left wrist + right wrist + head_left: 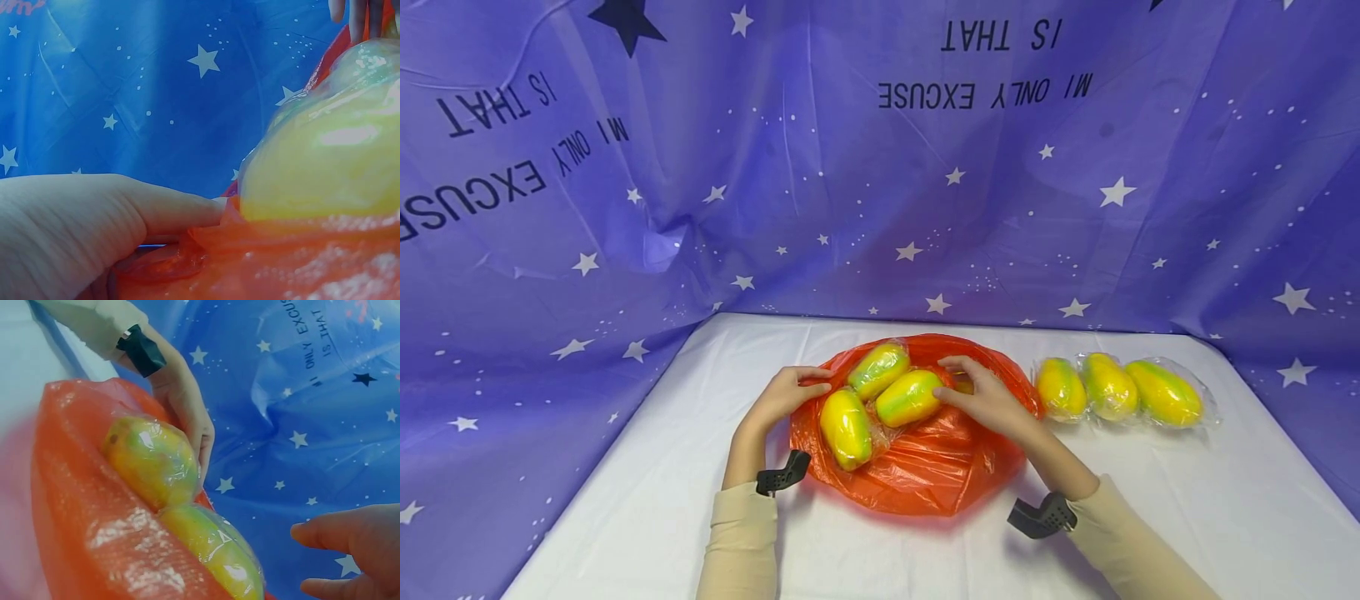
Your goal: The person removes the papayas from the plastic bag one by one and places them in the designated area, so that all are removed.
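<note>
A red plastic bag (925,467) lies spread on the table, with three yellow-green, mango-shaped fruits in clear film on it: one at the back (878,371), one at the left (846,429) and one in the middle (908,398). Another yellow patch (965,387) shows partly behind my right hand. At the bag's left rim, my left hand (784,396) pinches the red plastic; the left wrist view shows the thumb (175,209) over the film. My right hand (988,400) hovers over the bag's right side, thumb and fingers apart, thumb tip close to the middle fruit.
Three more film-wrapped fruits (1110,387) stand in a row to the right of the bag. White cloth covers the table (1150,500). A purple star-printed curtain (865,208) rises behind the table. Each wrist wears a black camera mount (1043,515).
</note>
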Motion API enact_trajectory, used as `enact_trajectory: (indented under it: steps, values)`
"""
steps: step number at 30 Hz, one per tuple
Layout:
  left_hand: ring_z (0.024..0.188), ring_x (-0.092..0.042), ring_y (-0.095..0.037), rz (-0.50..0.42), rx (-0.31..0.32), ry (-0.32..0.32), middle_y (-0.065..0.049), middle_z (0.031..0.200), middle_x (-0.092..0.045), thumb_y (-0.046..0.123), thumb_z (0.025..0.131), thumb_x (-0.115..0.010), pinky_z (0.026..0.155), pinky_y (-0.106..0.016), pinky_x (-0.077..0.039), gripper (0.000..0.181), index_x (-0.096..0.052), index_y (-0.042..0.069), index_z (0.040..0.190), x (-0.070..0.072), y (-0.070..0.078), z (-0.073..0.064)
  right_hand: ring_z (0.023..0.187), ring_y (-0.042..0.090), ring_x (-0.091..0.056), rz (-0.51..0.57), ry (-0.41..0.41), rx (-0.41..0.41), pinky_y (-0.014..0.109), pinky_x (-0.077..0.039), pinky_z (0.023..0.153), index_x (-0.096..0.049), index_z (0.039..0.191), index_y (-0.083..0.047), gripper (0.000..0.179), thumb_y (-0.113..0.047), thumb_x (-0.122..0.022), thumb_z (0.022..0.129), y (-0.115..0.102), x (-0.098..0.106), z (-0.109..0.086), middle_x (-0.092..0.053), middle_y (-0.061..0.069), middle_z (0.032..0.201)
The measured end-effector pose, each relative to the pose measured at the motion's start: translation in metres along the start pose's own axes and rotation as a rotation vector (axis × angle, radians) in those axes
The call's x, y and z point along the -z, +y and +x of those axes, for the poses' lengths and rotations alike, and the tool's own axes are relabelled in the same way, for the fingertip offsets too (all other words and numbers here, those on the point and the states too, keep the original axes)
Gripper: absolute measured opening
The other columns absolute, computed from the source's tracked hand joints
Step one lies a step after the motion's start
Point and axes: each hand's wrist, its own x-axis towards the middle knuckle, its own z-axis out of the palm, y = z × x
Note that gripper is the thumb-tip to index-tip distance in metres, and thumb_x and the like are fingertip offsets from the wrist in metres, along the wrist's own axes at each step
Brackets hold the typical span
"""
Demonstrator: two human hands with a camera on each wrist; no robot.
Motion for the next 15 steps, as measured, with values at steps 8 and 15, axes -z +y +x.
enact_trajectory:
  steps: [8,15]
  values:
    - [0.123,-0.050,-0.034,-0.002,0.001,0.001,-0.018,0.124,-0.062,0.015,0.092,-0.065,0.104,-0.047,-0.037,0.031,-0.067,0.000,0.119,0.000,0.000,0.000,0.124,0.040,-0.047,-0.076,0.006,0.006,0.055,-0.038,0.102,-0.051,0.134,-0.005,0.055,-0.029,-0.070,0.088,0.000,-0.008,0.008,-0.050,0.017,0.137]
    - [0.122,-0.051,-0.035,-0.013,-0.013,0.001,-0.019,0.124,-0.062,0.015,0.092,-0.065,0.104,-0.048,-0.038,0.031,-0.067,-0.001,0.119,-0.001,0.000,0.000,0.124,0.039,-0.046,-0.131,0.001,-0.005,0.056,-0.038,0.101,-0.052,0.134,-0.006,0.056,-0.030,-0.072,0.087,0.004,-0.013,0.014,-0.049,0.017,0.138]
